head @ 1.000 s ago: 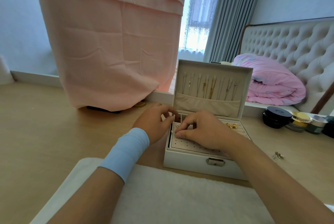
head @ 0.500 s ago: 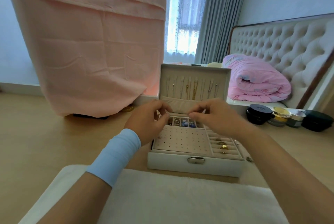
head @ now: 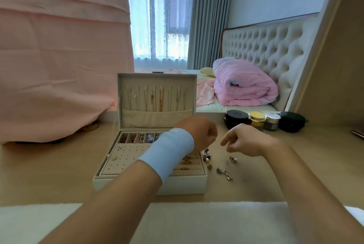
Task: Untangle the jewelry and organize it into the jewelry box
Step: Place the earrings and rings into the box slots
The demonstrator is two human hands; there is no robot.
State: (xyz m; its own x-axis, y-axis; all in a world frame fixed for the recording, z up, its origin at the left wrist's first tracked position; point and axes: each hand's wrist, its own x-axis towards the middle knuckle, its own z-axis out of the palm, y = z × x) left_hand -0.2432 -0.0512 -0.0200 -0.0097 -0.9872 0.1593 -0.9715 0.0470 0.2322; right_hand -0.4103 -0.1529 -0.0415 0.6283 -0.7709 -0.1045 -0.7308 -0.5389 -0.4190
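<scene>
Open jewelry box (head: 122, 177) on the table (head: 275, 174): necklaces (head: 156, 99) hang in the lid, back compartments, stud panel & ring rolls partly filled. Judged mostly done. Left to sort: loose jewelry pieces (head: 222, 166) on the table just right of the box. Left hand (head: 199, 134), blue wristband, crosses over the box, fingers curled, can't tell if pinching anything. Right hand (head: 247, 140) hovers above the pieces, fingers loosely bent, apparently empty. Cosmetic jars (head: 256, 119) stand behind, clear of the work. Left forearm hides part of the box.
</scene>
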